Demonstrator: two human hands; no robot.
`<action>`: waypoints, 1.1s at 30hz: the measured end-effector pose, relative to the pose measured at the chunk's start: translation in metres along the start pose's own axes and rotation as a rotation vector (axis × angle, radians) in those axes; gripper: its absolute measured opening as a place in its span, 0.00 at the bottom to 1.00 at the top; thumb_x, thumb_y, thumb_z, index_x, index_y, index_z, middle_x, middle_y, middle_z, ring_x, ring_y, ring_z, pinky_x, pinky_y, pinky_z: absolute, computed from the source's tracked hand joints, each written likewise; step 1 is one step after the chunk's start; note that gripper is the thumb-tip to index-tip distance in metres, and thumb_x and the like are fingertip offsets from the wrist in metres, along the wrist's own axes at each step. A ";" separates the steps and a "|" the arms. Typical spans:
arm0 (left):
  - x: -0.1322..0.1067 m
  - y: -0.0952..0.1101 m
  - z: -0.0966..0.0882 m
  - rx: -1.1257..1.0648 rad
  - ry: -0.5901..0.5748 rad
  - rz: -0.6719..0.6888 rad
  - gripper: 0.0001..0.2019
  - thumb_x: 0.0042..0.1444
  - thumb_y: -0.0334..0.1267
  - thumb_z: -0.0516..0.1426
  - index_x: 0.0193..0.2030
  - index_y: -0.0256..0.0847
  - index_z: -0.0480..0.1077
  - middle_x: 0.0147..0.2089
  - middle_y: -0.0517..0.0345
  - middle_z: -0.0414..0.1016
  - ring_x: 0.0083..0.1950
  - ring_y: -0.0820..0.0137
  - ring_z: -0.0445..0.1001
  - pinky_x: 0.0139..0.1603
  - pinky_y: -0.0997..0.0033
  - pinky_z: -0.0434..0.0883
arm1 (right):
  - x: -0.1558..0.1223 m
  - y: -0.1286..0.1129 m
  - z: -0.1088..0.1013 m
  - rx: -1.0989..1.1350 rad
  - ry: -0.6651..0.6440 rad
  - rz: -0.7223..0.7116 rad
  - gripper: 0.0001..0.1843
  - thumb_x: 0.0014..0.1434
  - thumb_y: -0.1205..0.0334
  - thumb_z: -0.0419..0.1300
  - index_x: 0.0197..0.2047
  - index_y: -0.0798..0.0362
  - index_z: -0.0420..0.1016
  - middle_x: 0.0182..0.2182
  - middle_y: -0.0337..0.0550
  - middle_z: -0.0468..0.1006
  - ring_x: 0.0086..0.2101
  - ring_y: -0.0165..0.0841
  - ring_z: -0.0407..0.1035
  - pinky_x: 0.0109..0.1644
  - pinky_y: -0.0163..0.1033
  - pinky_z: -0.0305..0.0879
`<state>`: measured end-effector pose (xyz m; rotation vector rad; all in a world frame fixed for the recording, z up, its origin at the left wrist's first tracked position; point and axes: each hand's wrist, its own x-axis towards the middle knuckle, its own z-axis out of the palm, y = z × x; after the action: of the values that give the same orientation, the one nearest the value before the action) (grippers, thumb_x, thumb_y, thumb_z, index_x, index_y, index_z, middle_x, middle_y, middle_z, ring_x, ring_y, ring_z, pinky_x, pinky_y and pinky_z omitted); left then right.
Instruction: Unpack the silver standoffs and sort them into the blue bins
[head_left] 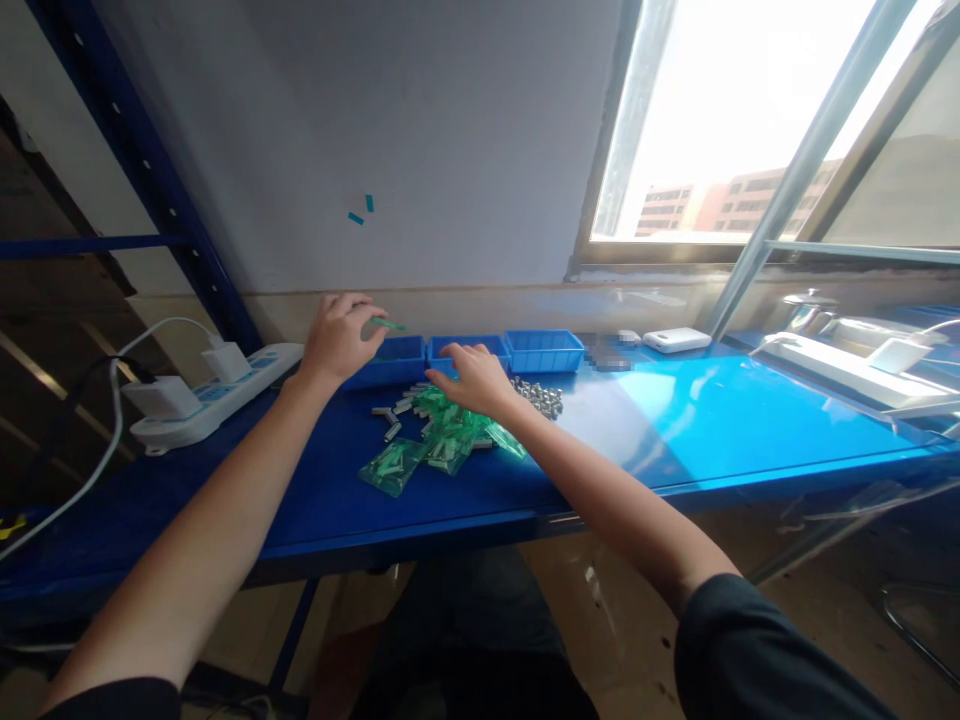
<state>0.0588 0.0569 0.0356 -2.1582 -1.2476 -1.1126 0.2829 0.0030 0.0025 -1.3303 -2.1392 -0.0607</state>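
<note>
My left hand [341, 337] is raised above the left blue bin [390, 365]. Its fingers pinch a thin green plastic piece [388, 323], seen nearly edge-on. Lower and to the right, my right hand [476, 380] hovers with fingers apart in front of the middle blue bin [480, 350], partly covering it. Beneath that hand lies a heap of green plastic bags [454, 435], some with small parts inside. Loose silvery metal cylinders [391, 430] lie left of the heap, and short metal fittings [544, 398] are piled on its right.
A third blue bin [544, 352] stands right of the others. Power strips lie at the left [217, 400] and right [847, 370] of the blue table [315, 500]. A white box-shaped device [676, 341] sits near the wall. Blue shelf posts [150, 170] rise at left.
</note>
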 end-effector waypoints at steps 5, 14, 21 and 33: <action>-0.022 0.007 0.024 -0.177 -0.255 -0.003 0.17 0.57 0.47 0.53 0.45 0.40 0.75 0.47 0.49 0.75 0.53 0.57 0.70 0.58 0.58 0.65 | 0.001 0.001 0.012 -0.055 -0.112 -0.108 0.16 0.58 0.65 0.57 0.51 0.51 0.70 0.47 0.49 0.75 0.50 0.47 0.63 0.50 0.51 0.61; -0.012 0.048 0.001 -0.458 -0.106 -0.089 0.18 0.56 0.50 0.57 0.46 0.40 0.71 0.40 0.54 0.77 0.39 0.65 0.75 0.44 0.65 0.71 | 0.008 -0.004 -0.001 0.356 0.439 -0.162 0.19 0.59 0.69 0.51 0.54 0.55 0.62 0.40 0.46 0.72 0.41 0.34 0.67 0.48 0.38 0.65; -0.011 0.001 0.015 0.142 -0.126 -0.079 0.16 0.56 0.37 0.53 0.50 0.43 0.74 0.56 0.48 0.71 0.60 0.50 0.64 0.59 0.48 0.64 | 0.001 0.011 -0.005 -0.027 -0.170 -0.086 0.25 0.57 0.51 0.61 0.55 0.51 0.69 0.49 0.50 0.74 0.50 0.45 0.66 0.52 0.49 0.62; -0.023 0.054 0.013 -0.504 -0.293 -0.043 0.19 0.55 0.52 0.56 0.46 0.40 0.74 0.39 0.53 0.79 0.38 0.64 0.76 0.40 0.68 0.71 | 0.004 0.006 -0.013 0.111 0.177 -0.043 0.14 0.67 0.58 0.50 0.44 0.51 0.75 0.38 0.42 0.80 0.40 0.35 0.73 0.45 0.36 0.62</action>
<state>0.1043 0.0257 0.0113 -2.7632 -1.2344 -1.2687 0.2927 0.0045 0.0137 -1.1709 -1.9928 -0.0738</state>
